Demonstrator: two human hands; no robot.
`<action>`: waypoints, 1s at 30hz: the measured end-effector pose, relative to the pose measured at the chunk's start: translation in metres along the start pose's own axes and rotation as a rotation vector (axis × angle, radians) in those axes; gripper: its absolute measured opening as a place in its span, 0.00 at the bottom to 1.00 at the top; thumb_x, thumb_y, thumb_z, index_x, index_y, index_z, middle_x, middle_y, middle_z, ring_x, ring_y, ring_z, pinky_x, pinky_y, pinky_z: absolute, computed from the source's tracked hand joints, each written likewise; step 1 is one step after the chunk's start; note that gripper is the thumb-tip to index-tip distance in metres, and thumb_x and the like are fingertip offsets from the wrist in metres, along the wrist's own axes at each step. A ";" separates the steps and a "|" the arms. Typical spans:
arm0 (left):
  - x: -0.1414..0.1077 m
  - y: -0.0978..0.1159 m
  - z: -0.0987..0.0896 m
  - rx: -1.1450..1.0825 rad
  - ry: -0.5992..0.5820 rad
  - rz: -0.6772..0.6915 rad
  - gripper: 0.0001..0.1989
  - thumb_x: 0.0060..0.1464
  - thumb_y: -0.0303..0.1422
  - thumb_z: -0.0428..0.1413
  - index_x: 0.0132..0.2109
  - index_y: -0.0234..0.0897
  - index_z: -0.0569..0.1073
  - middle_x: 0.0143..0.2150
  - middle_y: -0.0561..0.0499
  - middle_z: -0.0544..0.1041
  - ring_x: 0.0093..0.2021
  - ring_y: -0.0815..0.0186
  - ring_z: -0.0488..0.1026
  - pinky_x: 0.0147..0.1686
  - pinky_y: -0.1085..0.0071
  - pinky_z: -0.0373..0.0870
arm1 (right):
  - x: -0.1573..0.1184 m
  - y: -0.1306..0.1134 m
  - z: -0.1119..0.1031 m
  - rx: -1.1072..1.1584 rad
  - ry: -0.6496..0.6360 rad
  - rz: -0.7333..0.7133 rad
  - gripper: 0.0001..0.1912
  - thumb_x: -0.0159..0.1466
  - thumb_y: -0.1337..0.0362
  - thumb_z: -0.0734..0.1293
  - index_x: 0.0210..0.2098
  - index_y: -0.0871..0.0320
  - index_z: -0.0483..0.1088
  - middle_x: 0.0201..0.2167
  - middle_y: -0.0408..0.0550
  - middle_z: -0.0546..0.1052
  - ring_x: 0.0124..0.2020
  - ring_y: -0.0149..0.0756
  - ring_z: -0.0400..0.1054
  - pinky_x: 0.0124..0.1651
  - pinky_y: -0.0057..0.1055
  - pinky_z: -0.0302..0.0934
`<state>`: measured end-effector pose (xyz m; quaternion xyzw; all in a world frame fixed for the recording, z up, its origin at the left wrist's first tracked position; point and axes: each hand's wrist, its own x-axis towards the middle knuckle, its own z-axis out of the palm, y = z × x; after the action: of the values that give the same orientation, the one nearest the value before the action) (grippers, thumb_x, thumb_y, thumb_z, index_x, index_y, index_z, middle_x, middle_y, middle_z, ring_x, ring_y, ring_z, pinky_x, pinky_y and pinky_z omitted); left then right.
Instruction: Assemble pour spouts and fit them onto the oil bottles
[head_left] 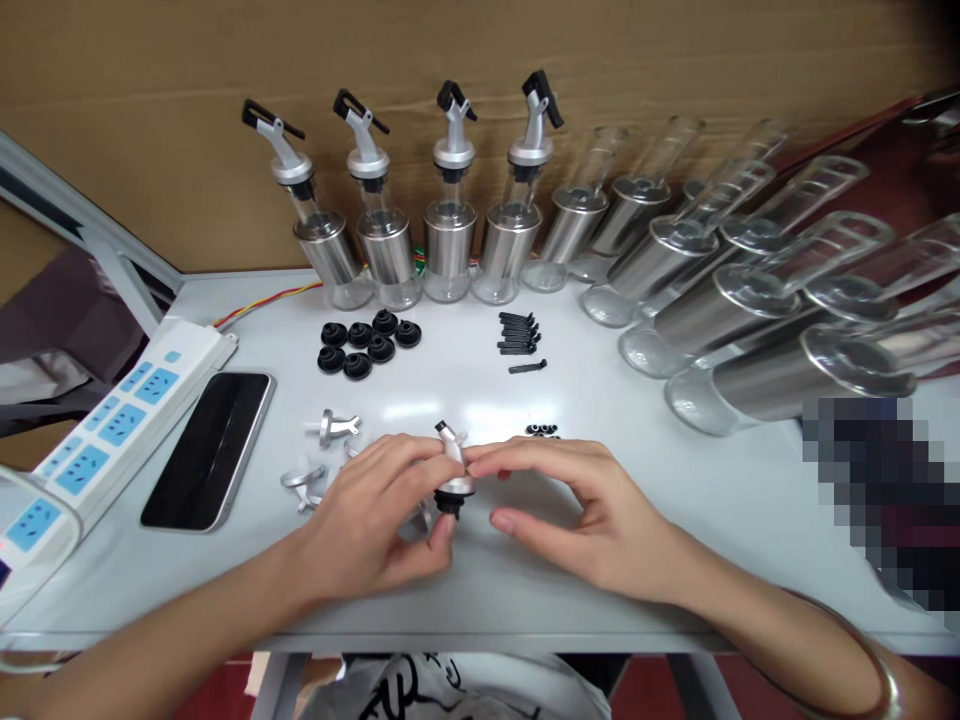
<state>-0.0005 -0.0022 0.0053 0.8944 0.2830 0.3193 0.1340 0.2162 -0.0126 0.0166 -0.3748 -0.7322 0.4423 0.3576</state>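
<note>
Near the front middle of the table, my left hand [382, 505] grips a silver pourer head [454, 470] with a black stopper at its lower end. My right hand [585, 510] has its thumb and fingers apart; its fingertips reach the pourer's right side. Loose silver pourer parts [331, 428] lie beside and partly under my left hand. Black ribbed stoppers [358, 335] form a group behind it. Several black levers [517, 335] lie farther right, and small black rings [541, 430] sit just behind my right hand, partly covered.
Four bottles with pourers [388, 255] stand at the back. Several bottles without pourers [757, 290] fill the right side. A phone [208, 450] and a power strip [112, 430] lie at the left. The table's front edge [480, 642] runs below my hands.
</note>
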 end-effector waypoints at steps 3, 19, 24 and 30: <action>-0.001 -0.001 0.000 0.006 -0.017 -0.013 0.14 0.57 0.26 0.51 0.52 0.34 0.66 0.43 0.43 0.75 0.42 0.62 0.75 0.39 0.68 0.75 | 0.000 -0.001 0.000 0.000 0.024 0.014 0.15 0.60 0.69 0.68 0.47 0.56 0.74 0.44 0.47 0.81 0.44 0.35 0.76 0.47 0.30 0.69; -0.003 -0.001 0.000 0.094 -0.023 -0.021 0.12 0.58 0.28 0.52 0.50 0.37 0.66 0.41 0.47 0.75 0.39 0.63 0.74 0.38 0.67 0.72 | -0.001 -0.003 -0.001 0.079 -0.032 0.098 0.18 0.61 0.69 0.66 0.50 0.55 0.73 0.46 0.49 0.80 0.38 0.34 0.75 0.45 0.33 0.71; -0.002 0.000 0.000 0.093 -0.022 -0.038 0.12 0.54 0.28 0.53 0.47 0.36 0.67 0.38 0.48 0.74 0.37 0.63 0.73 0.37 0.68 0.70 | -0.002 -0.002 -0.001 0.028 -0.061 0.105 0.18 0.61 0.68 0.66 0.51 0.56 0.73 0.45 0.48 0.80 0.41 0.36 0.75 0.44 0.34 0.72; -0.002 0.000 -0.001 0.049 -0.012 -0.017 0.11 0.55 0.26 0.52 0.46 0.36 0.67 0.37 0.49 0.75 0.35 0.65 0.72 0.36 0.69 0.69 | -0.001 -0.003 -0.001 0.008 -0.070 0.051 0.18 0.61 0.70 0.66 0.51 0.53 0.73 0.46 0.46 0.80 0.43 0.36 0.75 0.41 0.30 0.72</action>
<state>-0.0026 -0.0030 0.0055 0.8968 0.2978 0.3059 0.1164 0.2172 -0.0143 0.0198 -0.3762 -0.7326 0.4671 0.3220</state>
